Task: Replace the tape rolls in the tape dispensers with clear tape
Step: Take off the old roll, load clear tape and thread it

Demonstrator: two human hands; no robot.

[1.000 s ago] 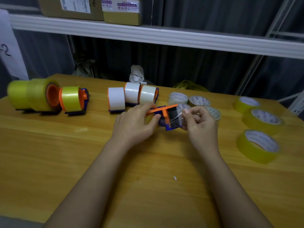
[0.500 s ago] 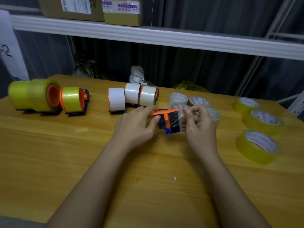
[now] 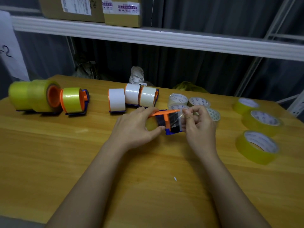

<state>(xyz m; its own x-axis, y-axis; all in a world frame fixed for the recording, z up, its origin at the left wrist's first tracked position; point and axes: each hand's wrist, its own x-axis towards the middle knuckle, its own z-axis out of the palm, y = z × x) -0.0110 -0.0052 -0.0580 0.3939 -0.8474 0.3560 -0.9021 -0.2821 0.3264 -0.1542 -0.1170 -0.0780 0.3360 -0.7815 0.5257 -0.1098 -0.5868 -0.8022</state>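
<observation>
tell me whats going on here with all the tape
A person is loading clear tape into an orange-and-blue dispenser on a wooden table. The left hand steadies the dispenser while the right hand pinches the tape's free end at its front. Dispensers with yellow rolls and white rolls stand behind. Loose clear rolls and loose yellow rolls lie to the right.
</observation>
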